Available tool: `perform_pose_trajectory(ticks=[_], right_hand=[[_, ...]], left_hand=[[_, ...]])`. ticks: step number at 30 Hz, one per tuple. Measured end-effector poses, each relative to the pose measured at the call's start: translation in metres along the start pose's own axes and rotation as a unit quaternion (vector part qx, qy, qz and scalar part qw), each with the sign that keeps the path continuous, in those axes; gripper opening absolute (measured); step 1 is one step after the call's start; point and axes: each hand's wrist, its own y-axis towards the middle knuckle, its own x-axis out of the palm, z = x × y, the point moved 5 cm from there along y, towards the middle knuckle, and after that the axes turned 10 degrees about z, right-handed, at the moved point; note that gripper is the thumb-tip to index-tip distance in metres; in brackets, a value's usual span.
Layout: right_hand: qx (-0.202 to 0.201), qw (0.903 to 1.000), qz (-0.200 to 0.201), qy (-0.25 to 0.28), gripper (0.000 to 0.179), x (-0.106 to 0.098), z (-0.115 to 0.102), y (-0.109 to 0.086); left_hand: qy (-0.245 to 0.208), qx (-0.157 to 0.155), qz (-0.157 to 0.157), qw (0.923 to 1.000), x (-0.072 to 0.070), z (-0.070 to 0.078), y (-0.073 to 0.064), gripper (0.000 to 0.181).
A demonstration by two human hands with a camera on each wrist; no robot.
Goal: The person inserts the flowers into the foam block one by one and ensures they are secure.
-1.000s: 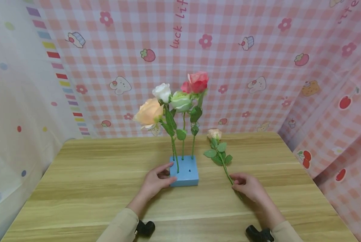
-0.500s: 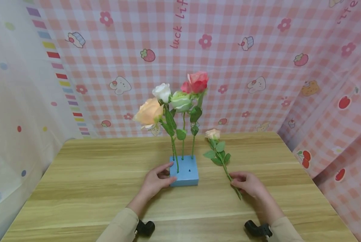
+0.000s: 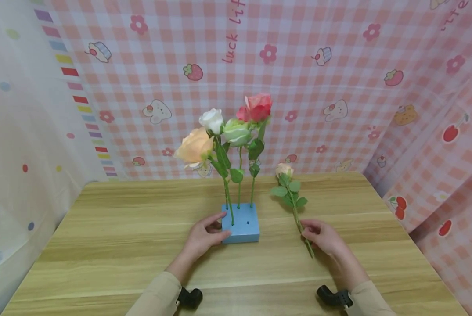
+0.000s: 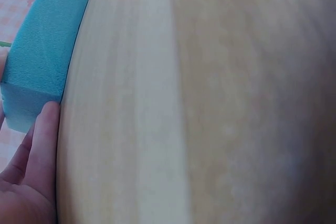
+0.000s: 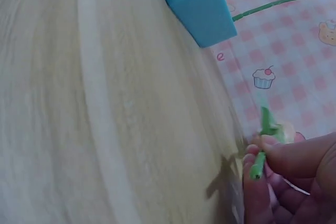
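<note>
My left hand [image 3: 201, 237] holds the left side of a blue foam block [image 3: 241, 235], with the thumb at its near corner. Four-sided and flat-topped, the block stands on the table with artificial roses upright in it: a peach rose [image 3: 195, 147], a white rose [image 3: 211, 121], a green rose [image 3: 237, 132] and a red rose [image 3: 257, 108]. One bare hole [image 3: 248, 223] shows at its front right. To the right, my right hand [image 3: 326, 239] pinches the lower stem of a pale peach rose [image 3: 285, 170] between thumb and fingers. The stem's cut end [image 5: 256, 174] faces the right wrist camera.
A wood-grain table [image 3: 113, 245] carries everything. Behind it hangs a pink checked cloth [image 3: 299, 87], close to the back edge. White dotted cloth [image 3: 30, 131] hangs on the left. A black wrist mount [image 3: 190, 298] sits at the left sleeve.
My right hand has moved slightly up and left in the head view with the pale peach rose. Its flower has swung left, then back right and farther away. The left hand and block are unchanged.
</note>
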Motion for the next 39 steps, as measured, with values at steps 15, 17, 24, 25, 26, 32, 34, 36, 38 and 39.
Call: perform_pose_trajectory(ticks=[15, 17, 24, 25, 26, 32, 34, 36, 38, 39], right_hand=[[-0.07, 0.9921, 0.048, 0.092, 0.04, -0.002, -0.029, 0.003], [-0.092, 0.9897, 0.058, 0.093, 0.039, -0.001, -0.037, 0.002], [-0.166, 0.9791, 0.069, 0.096, 0.038, 0.01, -0.061, -0.003], [-0.174, 0.9776, 0.07, 0.096, 0.037, 0.012, -0.064, -0.003], [-0.182, 0.9761, 0.072, 0.094, 0.036, 0.015, -0.067, -0.004], [-0.238, 0.9633, 0.088, 0.088, 0.033, 0.028, -0.085, -0.007], [-0.251, 0.9599, 0.091, 0.084, 0.032, 0.033, -0.089, -0.008], [-0.259, 0.9581, 0.092, 0.081, 0.031, 0.037, -0.094, -0.008], [-0.262, 0.9573, 0.089, 0.084, 0.031, 0.042, -0.097, -0.008], [-0.263, 0.957, 0.087, 0.085, 0.031, 0.045, -0.099, -0.008]], left_hand=[[-0.006, -0.004, 0.0, 1.0, 0.001, -0.001, 0.001, 0.058], [-0.005, -0.001, -0.002, 1.0, 0.001, -0.001, 0.001, 0.058], [-0.007, -0.002, -0.003, 1.0, 0.001, -0.001, 0.001, 0.058], [-0.006, -0.002, -0.003, 1.0, 0.001, -0.001, 0.001, 0.058], [-0.005, -0.002, -0.004, 1.0, 0.001, -0.001, 0.001, 0.058], [-0.002, -0.005, -0.001, 1.0, 0.0, -0.002, 0.001, 0.058], [0.0, -0.004, -0.001, 1.0, 0.0, -0.002, 0.002, 0.058], [0.004, -0.002, 0.0, 1.0, 0.0, -0.003, 0.002, 0.058], [0.003, -0.002, 0.0, 1.0, 0.0, -0.003, 0.002, 0.058], [0.002, -0.002, 0.0, 1.0, 0.0, -0.003, 0.002, 0.058]])
